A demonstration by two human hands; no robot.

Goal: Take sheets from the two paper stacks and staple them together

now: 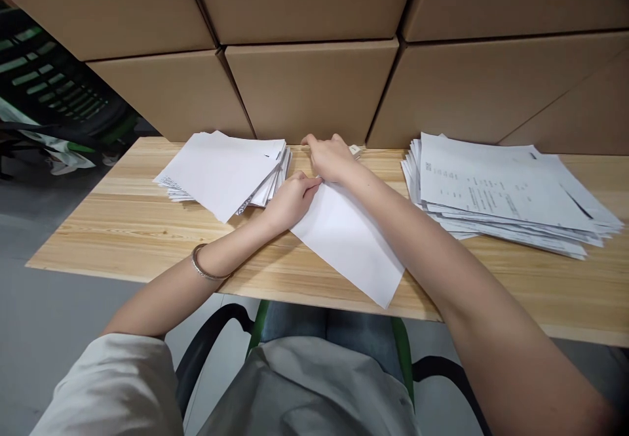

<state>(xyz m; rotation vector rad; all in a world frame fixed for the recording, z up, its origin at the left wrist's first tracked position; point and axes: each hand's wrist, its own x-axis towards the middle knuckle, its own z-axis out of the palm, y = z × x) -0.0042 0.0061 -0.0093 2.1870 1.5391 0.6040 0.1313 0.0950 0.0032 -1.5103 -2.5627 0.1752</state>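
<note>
A blank white sheet of paper (351,236) lies slanted on the wooden table, its near corner by the front edge. I cannot tell whether more sheets are under it. My left hand (292,201) pinches the far end of the paper, thumb pointing right. Just beyond, my right hand (330,157) curls down over that same end, knuckles up and one finger reaching left. Its palm side is hidden, so what it grips cannot be made out. A small pale object (355,152) pokes out at the right of this hand, mostly covered.
To the left lies a pile of papers (223,167), with a blank sheet on top. A larger, uneven stack of printed papers (491,187) sits on the right. Stacked cardboard boxes (309,95) form a wall behind the wooden table (122,226). Chair armrests (211,337) stand below the front edge.
</note>
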